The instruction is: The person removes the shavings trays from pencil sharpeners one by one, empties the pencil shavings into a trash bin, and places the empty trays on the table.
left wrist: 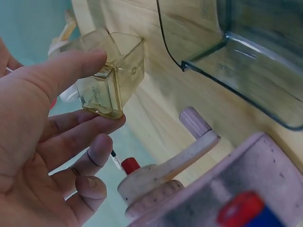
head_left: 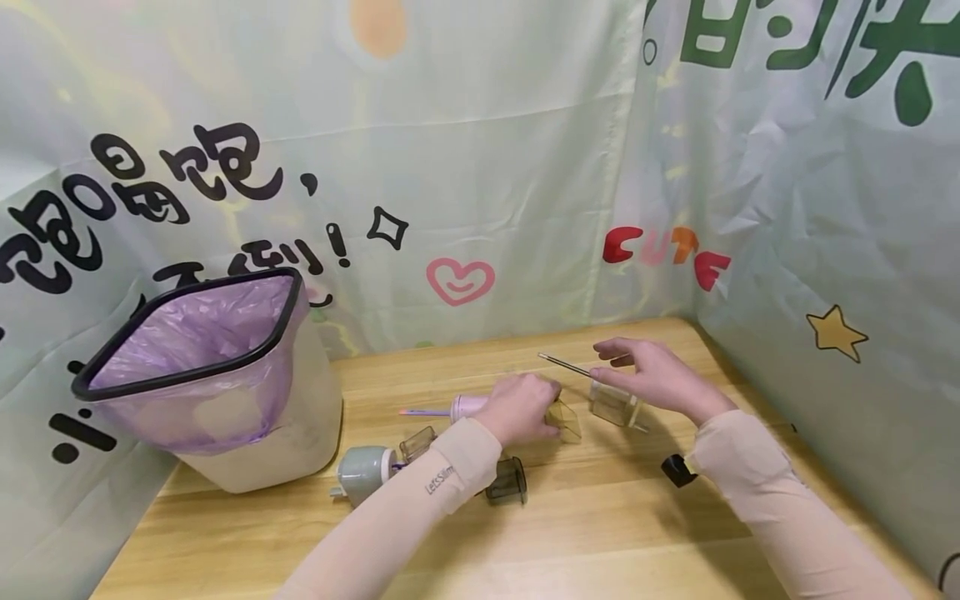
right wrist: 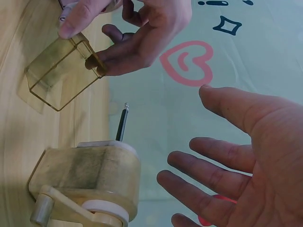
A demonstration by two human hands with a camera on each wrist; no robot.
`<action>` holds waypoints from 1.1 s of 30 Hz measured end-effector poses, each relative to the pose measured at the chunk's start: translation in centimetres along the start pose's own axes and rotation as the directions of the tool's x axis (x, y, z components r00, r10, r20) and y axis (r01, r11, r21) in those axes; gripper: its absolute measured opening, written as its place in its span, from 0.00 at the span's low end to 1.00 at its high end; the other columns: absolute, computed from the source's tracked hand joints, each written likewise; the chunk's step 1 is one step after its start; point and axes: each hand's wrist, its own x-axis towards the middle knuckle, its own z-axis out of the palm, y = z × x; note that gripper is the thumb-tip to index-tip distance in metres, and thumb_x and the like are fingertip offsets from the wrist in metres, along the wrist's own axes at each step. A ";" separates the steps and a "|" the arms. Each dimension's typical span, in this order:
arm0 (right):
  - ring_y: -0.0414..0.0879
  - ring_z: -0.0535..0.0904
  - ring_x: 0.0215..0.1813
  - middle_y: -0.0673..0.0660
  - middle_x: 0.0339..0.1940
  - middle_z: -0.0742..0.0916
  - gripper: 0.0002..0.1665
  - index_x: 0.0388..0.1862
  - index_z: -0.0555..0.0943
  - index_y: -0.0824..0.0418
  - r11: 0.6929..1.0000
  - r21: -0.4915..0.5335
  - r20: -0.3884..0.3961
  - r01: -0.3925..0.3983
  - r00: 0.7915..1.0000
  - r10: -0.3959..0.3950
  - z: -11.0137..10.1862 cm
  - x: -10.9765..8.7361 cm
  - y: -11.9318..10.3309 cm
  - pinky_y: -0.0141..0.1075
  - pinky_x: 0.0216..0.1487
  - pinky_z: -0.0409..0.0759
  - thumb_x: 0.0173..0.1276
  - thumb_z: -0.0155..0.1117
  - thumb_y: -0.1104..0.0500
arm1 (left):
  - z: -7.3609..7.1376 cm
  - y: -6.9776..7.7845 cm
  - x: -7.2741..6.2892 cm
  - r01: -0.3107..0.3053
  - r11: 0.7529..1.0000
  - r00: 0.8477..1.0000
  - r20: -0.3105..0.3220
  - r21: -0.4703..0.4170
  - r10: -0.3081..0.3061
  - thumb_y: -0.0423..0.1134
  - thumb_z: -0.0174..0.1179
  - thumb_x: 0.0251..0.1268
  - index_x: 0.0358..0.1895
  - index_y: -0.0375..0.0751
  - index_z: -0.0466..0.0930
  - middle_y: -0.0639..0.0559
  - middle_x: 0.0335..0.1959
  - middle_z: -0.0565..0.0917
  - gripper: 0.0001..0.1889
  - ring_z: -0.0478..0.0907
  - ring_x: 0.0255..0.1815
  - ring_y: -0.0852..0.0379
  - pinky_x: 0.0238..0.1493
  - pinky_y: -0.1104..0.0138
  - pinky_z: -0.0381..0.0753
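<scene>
My left hand (head_left: pixel 519 408) pinches a clear yellowish shavings drawer (left wrist: pixel 116 87) between thumb and fingers, low over the wooden table. In the right wrist view the drawer's open side faces the camera. Just right of it is a yellowish crank pencil sharpener (right wrist: pixel 87 172), with a dark pencil (right wrist: pixel 122 124) sticking out of it. My right hand (head_left: pixel 660 377) hovers beside that sharpener, its fingers spread and holding nothing in the right wrist view. A lilac sharpener (left wrist: pixel 222 177) with a crank lies beyond the left hand's fingers.
At the left stands a bin (head_left: pixel 303 425) with a purple liner. A grey-blue sharpener (head_left: pixel 363 473), a small brownish drawer (head_left: pixel 417 444) and a dark clear drawer (head_left: pixel 508 482) lie around the left forearm. A small black object (head_left: pixel 677 470) sits by the right wrist. Printed cloth (head_left: pixel 525 183) hangs behind.
</scene>
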 end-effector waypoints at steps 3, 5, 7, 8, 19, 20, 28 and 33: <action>0.66 0.82 0.69 0.68 0.71 0.84 0.35 0.74 0.77 0.66 1.000 -0.003 -0.005 0.003 1.000 -0.003 0.1 0.0 0.0 0.64 0.69 0.79 0.80 0.66 0.44 | 0.1 0.1 0.0 0.014 1.000 1.000 0.012 0.016 -0.014 0.58 0.79 0.60 0.53 0.46 0.86 0.58 0.35 0.88 0.26 0.83 0.34 0.62 0.39 0.71 0.86; 0.66 0.82 0.69 0.68 0.71 0.84 0.35 0.74 0.77 0.67 1.000 -0.006 -0.008 0.004 1.000 -0.004 0.1 -0.1 0.0 0.64 0.69 0.80 0.80 0.66 0.45 | 0.1 0.2 0.1 0.028 0.998 0.999 0.018 0.053 -0.029 0.59 0.79 0.59 0.50 0.47 0.87 0.59 0.34 0.89 0.24 0.84 0.36 0.62 0.51 0.69 0.87; 0.66 0.83 0.69 0.68 0.71 0.84 0.35 0.74 0.77 0.67 1.000 -0.007 -0.007 0.003 1.000 -0.003 0.2 -0.1 0.0 0.64 0.69 0.80 0.80 0.66 0.45 | 0.3 0.3 0.1 0.049 0.994 0.998 0.023 0.101 -0.052 0.60 0.79 0.59 0.44 0.49 0.88 0.60 0.32 0.89 0.22 0.85 0.38 0.61 0.62 0.67 0.85; 0.66 0.83 0.68 0.68 0.71 0.84 0.34 0.74 0.77 0.67 1.000 -0.006 -0.007 0.005 1.000 -0.005 0.2 -0.1 0.0 0.64 0.69 0.80 0.80 0.66 0.45 | 0.4 0.4 0.1 0.059 0.990 0.998 0.025 0.129 -0.063 0.61 0.78 0.60 0.40 0.50 0.88 0.61 0.32 0.89 0.20 0.85 0.40 0.61 0.65 0.66 0.83; 0.66 0.83 0.68 0.69 0.69 0.85 0.34 0.74 0.77 0.67 1.000 0.002 -0.008 0.016 1.000 -0.016 0.6 0.0 0.1 0.64 0.69 0.79 0.81 0.65 0.46 | 1.4 0.6 0.2 0.103 0.962 0.994 -0.002 0.251 -0.106 0.50 0.75 0.63 0.31 0.52 0.87 0.60 0.32 0.90 0.09 0.80 0.39 0.57 0.46 0.66 0.84; 0.67 0.82 0.68 0.69 0.69 0.85 0.34 0.74 0.77 0.67 1.000 0.000 -0.010 0.014 1.000 -0.014 0.6 0.0 0.1 0.64 0.69 0.79 0.81 0.65 0.46 | 1.5 0.6 0.2 0.103 0.960 0.995 -0.007 0.259 -0.104 0.50 0.74 0.64 0.31 0.52 0.88 0.60 0.32 0.90 0.09 0.80 0.39 0.57 0.45 0.66 0.84; 0.67 0.82 0.68 0.70 0.69 0.85 0.34 0.74 0.77 0.66 1.000 -0.001 -0.005 0.014 1.000 -0.014 0.6 0.2 0.2 0.65 0.68 0.79 0.81 0.65 0.45 | 1.1 0.5 0.0 0.132 0.970 0.991 -0.008 0.203 -0.133 0.50 0.74 0.65 0.34 0.52 0.89 0.57 0.34 0.90 0.08 0.82 0.43 0.55 0.41 0.65 0.87; 0.68 0.83 0.66 0.70 0.68 0.85 0.35 0.74 0.76 0.67 1.000 0.004 0.002 0.021 1.000 -0.021 0.8 0.2 0.4 0.65 0.68 0.80 0.80 0.65 0.46 | 0.3 0.0 -0.6 0.137 0.984 0.991 -0.004 0.110 -0.137 0.52 0.73 0.69 0.38 0.49 0.88 0.56 0.36 0.90 0.11 0.81 0.43 0.54 0.42 0.63 0.87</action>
